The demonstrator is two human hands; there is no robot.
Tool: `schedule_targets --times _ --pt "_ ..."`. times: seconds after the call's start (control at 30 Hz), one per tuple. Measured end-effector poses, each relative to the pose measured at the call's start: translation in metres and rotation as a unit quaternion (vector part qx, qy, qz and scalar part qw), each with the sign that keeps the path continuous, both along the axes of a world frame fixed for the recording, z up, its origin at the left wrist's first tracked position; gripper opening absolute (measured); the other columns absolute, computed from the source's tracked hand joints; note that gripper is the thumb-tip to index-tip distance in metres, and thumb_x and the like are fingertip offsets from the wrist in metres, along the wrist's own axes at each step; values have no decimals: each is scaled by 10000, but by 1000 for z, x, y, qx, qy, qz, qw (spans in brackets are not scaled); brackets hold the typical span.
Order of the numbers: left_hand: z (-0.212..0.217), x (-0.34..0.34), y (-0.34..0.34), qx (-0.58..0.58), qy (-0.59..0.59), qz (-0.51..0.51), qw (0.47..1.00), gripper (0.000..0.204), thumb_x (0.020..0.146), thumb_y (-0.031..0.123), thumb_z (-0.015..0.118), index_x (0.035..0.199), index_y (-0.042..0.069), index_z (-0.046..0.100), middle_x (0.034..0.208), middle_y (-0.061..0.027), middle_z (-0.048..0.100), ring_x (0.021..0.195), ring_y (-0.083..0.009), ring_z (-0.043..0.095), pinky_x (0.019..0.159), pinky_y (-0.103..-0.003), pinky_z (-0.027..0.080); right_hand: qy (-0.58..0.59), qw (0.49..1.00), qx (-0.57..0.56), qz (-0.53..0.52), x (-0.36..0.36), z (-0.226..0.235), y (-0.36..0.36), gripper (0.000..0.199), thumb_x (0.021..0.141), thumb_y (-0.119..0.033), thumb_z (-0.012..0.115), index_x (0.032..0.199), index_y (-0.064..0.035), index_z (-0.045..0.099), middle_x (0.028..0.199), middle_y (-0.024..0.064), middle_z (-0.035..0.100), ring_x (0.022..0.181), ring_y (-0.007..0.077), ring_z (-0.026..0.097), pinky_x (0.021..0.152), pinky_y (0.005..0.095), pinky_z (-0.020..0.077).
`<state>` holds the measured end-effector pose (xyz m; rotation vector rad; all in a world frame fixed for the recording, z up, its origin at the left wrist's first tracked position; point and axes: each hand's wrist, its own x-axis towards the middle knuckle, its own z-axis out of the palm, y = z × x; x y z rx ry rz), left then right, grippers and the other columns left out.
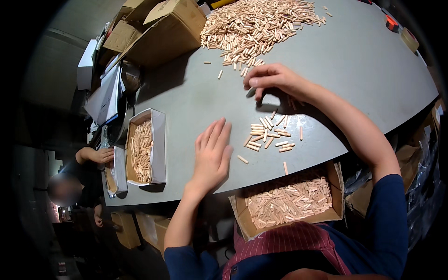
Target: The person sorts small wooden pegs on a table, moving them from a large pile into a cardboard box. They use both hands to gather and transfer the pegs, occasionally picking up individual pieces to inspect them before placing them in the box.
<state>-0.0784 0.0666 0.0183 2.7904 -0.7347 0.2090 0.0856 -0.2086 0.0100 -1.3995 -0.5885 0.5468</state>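
- The right hand [275,80] is held with bent fingers and the thumb close to them; whether anything is pinched there cannot be told.
- The left hand [211,156] is palm down, fingers out straight and nearly together, grasping nothing visible.
- Loose dowels [268,143] lie on the table [182,105] between the hands, nearer the table's edge than the right hand.
- To handle them well, it would likely help to keep the fingers low and flat, gather gently, and guard the open side, since round dowels roll easily.
- Their long axes disagree: several at the group's left run left to right, others slant either way. Both ends look alike, so none has a clear front.
- One stray dowel [285,168] points toward the carton [337,189] by the person's lap, which holds many more.
- Beyond the right hand is a large pile [261,28], its dowels jumbled in all directions.
- To the left, a white box [159,149] holds dowels; past it a co-worker's hand [100,155] is at a smaller box [120,170].
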Motion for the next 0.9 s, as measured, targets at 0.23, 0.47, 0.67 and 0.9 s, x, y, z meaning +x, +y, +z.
schedule_targets --times 0.23,0.47,0.67,0.9 --pt "-14 30 -1 -61 -11 -17 998 494 1010 154 494 1478 -7 481 1555 -206 452 1456 -381 393 1188 -495 263 91 965 90 230 -35 17 17 582 985 -398 609 1300 91 620 1230 206 689 1141 254 684 1059 378 486" --pt "-8 61 -25 -125 53 -93 986 491 1069 238 419 1489 -8 475 1552 -216 467 1479 -388 373 1224 -476 233 74 965 229 -107 12 16 -20 532 1027 -422 509 1162 69 663 1095 200 720 949 264 756 966 367 573" --pt "1 72 -81 -211 154 -202 944 541 1086 337 401 1482 -20 497 1554 -214 475 1503 -385 350 1238 -457 244 130 952 202 -188 31 7 -26 453 1042 -391 523 1122 30 669 1047 151 732 845 207 760 889 336 601" --pt "6 70 -116 -202 202 -376 881 476 1075 287 440 1433 -9 546 1497 -209 534 1456 -404 411 1231 -504 271 122 973 157 -113 26 9 -26 453 1020 -450 546 1067 -23 687 990 121 741 798 210 754 806 302 563"
